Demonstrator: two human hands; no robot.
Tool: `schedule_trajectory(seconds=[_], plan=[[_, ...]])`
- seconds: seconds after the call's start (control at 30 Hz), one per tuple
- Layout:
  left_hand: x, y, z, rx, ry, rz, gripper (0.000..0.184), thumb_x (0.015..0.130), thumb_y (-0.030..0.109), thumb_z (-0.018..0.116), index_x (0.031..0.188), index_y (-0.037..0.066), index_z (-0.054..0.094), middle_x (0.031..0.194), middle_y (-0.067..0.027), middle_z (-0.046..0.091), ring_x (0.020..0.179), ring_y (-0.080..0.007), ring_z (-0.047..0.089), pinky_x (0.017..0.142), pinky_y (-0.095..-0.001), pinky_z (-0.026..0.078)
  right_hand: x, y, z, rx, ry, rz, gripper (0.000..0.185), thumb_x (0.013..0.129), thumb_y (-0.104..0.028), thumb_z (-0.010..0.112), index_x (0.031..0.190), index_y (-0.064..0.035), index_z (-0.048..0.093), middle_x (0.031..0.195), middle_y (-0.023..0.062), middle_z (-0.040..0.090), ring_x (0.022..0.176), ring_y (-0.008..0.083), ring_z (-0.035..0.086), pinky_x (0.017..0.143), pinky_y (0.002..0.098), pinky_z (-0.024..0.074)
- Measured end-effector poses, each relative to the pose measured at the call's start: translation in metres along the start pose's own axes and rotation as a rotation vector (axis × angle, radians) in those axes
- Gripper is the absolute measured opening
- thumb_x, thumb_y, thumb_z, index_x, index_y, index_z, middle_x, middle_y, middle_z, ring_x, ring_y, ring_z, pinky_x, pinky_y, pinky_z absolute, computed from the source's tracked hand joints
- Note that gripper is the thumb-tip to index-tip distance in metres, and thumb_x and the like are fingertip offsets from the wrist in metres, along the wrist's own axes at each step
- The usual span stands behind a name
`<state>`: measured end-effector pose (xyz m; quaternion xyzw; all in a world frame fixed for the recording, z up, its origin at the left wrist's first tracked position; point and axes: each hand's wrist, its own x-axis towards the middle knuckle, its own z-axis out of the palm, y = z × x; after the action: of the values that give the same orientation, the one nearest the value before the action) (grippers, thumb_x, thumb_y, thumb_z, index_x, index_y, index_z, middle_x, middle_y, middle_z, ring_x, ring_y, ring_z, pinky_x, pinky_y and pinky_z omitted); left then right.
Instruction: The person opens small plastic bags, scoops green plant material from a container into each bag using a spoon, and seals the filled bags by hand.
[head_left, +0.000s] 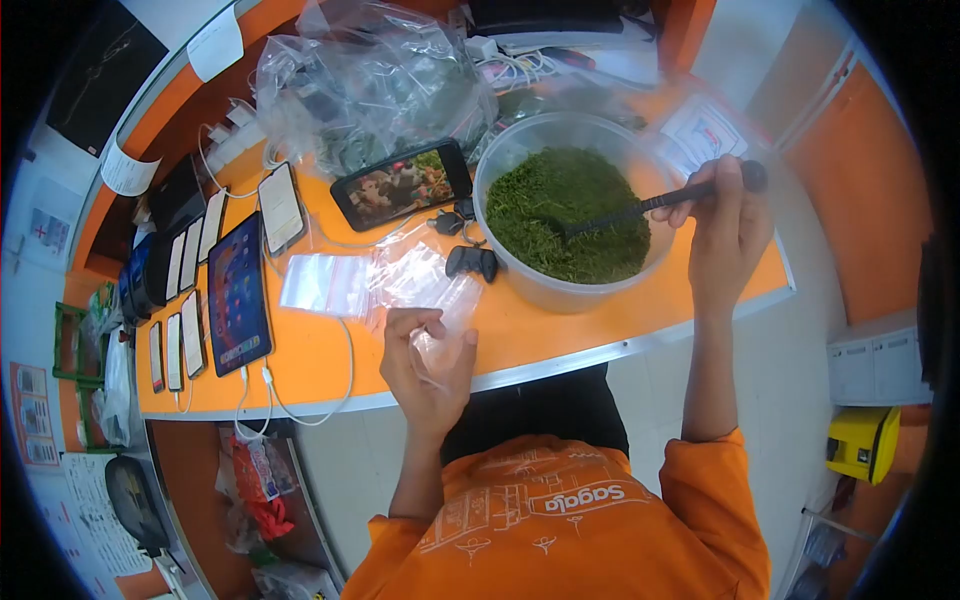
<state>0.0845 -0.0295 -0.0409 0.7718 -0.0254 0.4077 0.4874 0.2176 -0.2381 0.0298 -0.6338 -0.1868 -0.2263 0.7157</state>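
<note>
A round translucent tub (550, 292) stands near the table's front edge, holding finely shredded green leaves (555, 190). My right hand (730, 225) grips the handle of a long black spoon (625, 216), which slants into the tub; its head is sunk in the leaves. To the left of the tub, my left hand (428, 375) has its fingers curled, with a small clear plastic bag (437, 350) between thumb and fingers. Just behind that hand lie more clear zip bags (328, 284). Keys with a black game-controller-shaped fob (471, 262) lie against the tub.
A phone (402, 185) showing a picture leans behind the zip bags. A tablet (240, 293) and several phones (192, 333) with white cables occupy the left side. Large clear plastic bags (375, 85) are heaped at the back. The orange table (520, 345) has a metal-trimmed edge.
</note>
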Motion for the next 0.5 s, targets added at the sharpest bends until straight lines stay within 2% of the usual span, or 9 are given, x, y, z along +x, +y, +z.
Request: schedule_trajectory(seconds=[0.1,0.13,0.23,0.4,0.5], plan=[[0.017,0.008,-0.003,0.005,-0.037,0.016,0.037,0.069,-0.008,0.063,0.099,0.002,0.044,0.087,-0.0071,0.044,0.073,-0.0126,0.040,0.071,-0.0259,0.034,0.001,0.009,-0.001,0.023,0.050,0.074,0.037,0.093,-0.024,0.039,0.075,0.0052,0.052,0.053,0.0105,0.054,0.049,0.0153,0.057,0.051,0.0259,0.0507],[0.028,0.010,-0.001,0.019,0.028,0.060,0.035,0.067,-0.004,0.067,0.096,0.001,0.049,0.079,-0.0068,0.048,0.067,-0.0134,0.044,0.064,-0.0249,0.038,0.002,0.012,-0.003,0.025,0.070,0.070,0.036,0.093,-0.023,0.040,0.074,0.0050,0.052,0.054,0.0104,0.054,0.049,0.0153,0.057,0.052,0.0261,0.0509],[0.060,0.019,0.004,0.055,0.006,0.135,0.033,0.067,-0.002,0.066,0.095,0.001,0.050,0.075,-0.0066,0.048,0.066,-0.0142,0.046,0.062,-0.0257,0.039,0.010,0.020,-0.013,0.024,0.122,0.059,0.034,0.092,-0.022,0.041,0.074,0.0048,0.052,0.054,0.0099,0.054,0.051,0.0153,0.057,0.055,0.0266,0.0516],[0.115,0.024,0.031,0.089,-0.221,0.312,0.033,0.066,0.000,0.065,0.097,0.002,0.051,0.076,-0.0104,0.052,0.067,-0.0201,0.052,0.063,-0.0291,0.043,0.023,0.011,-0.020,-0.016,0.246,0.068,0.031,0.091,-0.019,0.042,0.072,0.0042,0.051,0.056,0.0090,0.054,0.051,0.0140,0.056,0.057,0.0275,0.0531],[0.137,0.018,0.049,0.129,-0.375,0.353,0.035,0.066,0.002,0.065,0.098,0.002,0.051,0.079,-0.0106,0.055,0.072,-0.0206,0.055,0.068,-0.0297,0.044,0.039,0.012,-0.034,0.026,0.249,-0.054,0.028,0.090,-0.016,0.042,0.072,0.0038,0.050,0.055,0.0079,0.052,0.050,0.0125,0.055,0.058,0.0277,0.0537]])
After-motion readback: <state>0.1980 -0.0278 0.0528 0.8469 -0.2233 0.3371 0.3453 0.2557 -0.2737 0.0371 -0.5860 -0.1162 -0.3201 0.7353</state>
